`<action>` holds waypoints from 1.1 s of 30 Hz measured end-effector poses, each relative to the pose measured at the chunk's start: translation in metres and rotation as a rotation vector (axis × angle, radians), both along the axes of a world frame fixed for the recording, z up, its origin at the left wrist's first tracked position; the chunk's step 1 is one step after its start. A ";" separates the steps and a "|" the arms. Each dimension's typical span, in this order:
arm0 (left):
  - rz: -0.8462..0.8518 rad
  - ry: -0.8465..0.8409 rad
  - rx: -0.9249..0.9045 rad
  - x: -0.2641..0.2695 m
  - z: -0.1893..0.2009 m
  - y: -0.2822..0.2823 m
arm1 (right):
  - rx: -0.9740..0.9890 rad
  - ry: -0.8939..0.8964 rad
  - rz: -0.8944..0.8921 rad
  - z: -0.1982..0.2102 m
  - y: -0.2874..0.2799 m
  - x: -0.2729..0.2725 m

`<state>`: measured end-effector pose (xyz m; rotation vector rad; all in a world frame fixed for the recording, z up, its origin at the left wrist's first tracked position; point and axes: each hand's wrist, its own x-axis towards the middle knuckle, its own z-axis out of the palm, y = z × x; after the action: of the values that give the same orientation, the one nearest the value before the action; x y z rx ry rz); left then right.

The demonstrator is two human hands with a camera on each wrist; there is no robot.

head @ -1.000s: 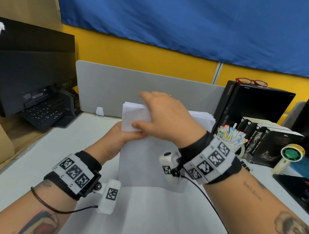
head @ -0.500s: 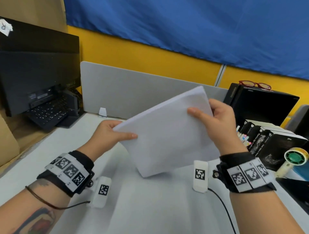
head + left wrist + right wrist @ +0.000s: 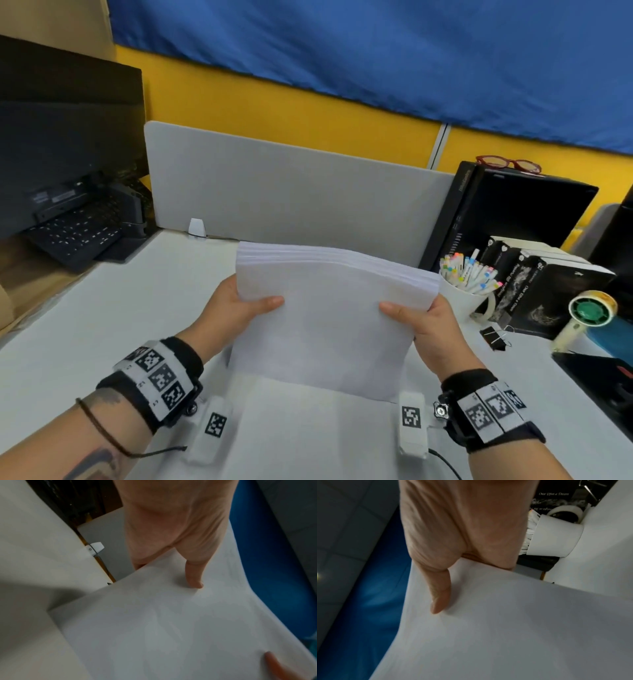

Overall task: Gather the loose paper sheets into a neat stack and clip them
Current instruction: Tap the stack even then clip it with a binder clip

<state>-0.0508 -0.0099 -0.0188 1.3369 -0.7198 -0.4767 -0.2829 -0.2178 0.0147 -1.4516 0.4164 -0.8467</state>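
A stack of white paper sheets [image 3: 329, 322] stands upright on its lower edge on the white desk [image 3: 102, 325], its upper edges slightly fanned. My left hand [image 3: 236, 308] grips the stack's left side, thumb on the front face and fingers hidden behind. My right hand [image 3: 421, 322] grips the right side the same way. In the left wrist view the left hand [image 3: 171, 534] has its thumb pressed on the paper [image 3: 171, 635]. In the right wrist view the right hand [image 3: 462, 534] pinches the paper [image 3: 505, 635]. A black binder clip [image 3: 493, 337] lies on the desk to the right.
A grey divider panel [image 3: 291, 192] stands behind the stack. A white cup of pens [image 3: 466, 291], black books [image 3: 548, 291], a small fan [image 3: 589, 311] and a black case [image 3: 507, 212] crowd the right side. A monitor [image 3: 68, 137] and keyboard [image 3: 75, 236] sit at the left.
The stack turned from tilted and lifted to upright and square on the desk. My right hand moved from the top of the stack to its right side; both hands now hold opposite sides.
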 end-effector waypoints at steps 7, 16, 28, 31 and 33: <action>0.089 -0.076 -0.074 -0.014 0.026 -0.006 | -0.043 -0.131 -0.119 0.019 0.010 0.005; 0.170 -0.334 -0.018 -0.018 0.027 -0.001 | -0.154 -0.018 -0.223 -0.004 0.009 0.008; 0.202 -0.850 0.079 -0.005 0.043 0.005 | -0.853 0.207 -0.409 0.014 0.011 0.003; 0.169 -0.830 0.114 -0.006 0.043 0.009 | -0.918 0.266 -0.409 0.016 0.013 0.004; 0.132 -0.805 0.134 -0.007 0.043 0.010 | -0.911 0.285 -0.398 0.016 0.015 0.006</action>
<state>-0.0575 -0.0001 0.0240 1.6993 -1.2566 0.1519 -0.2773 -0.2027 0.0312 -2.3981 0.5813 -1.2366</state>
